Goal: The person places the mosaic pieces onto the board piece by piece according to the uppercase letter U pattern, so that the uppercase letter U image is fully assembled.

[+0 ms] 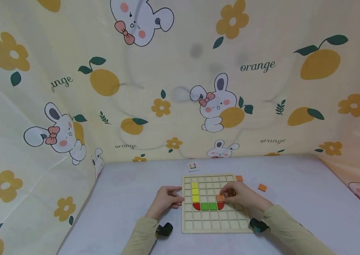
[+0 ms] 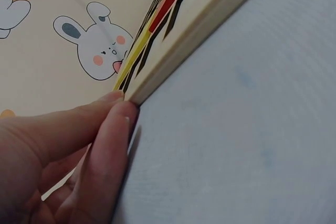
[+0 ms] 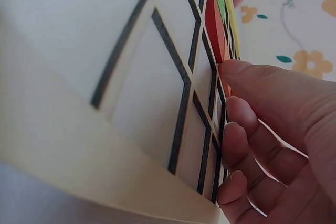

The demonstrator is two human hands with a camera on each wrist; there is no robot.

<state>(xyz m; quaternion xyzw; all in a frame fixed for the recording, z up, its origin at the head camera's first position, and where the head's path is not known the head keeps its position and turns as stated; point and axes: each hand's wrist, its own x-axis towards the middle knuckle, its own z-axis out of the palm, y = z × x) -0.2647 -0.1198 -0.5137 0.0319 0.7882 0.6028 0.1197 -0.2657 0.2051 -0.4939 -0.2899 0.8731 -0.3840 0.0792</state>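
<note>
A pale wooden grid board [image 1: 210,225] lies flat on the table. My left hand [image 1: 164,200] holds its left edge, with thumb and a finger [image 2: 107,145] at the rim in the left wrist view. Over the board's right half, my right hand [image 1: 241,194] pinches an orange square tile [image 1: 219,198], its thumb [image 3: 262,80] against the tile in the right wrist view. That tile is just above a red rounded piece [image 1: 220,206]. Two green squares [image 1: 209,206] link it to another red rounded piece [image 1: 196,207]. Yellow squares [image 1: 195,191] form a column above that one.
One orange tile [image 1: 239,178] lies by the board's top right corner, and another orange tile [image 1: 262,187] is farther right on the white table [image 1: 122,184]. Behind the board is a small pattern card [image 1: 194,166]. A printed cloth [image 1: 173,56] encloses the back and sides.
</note>
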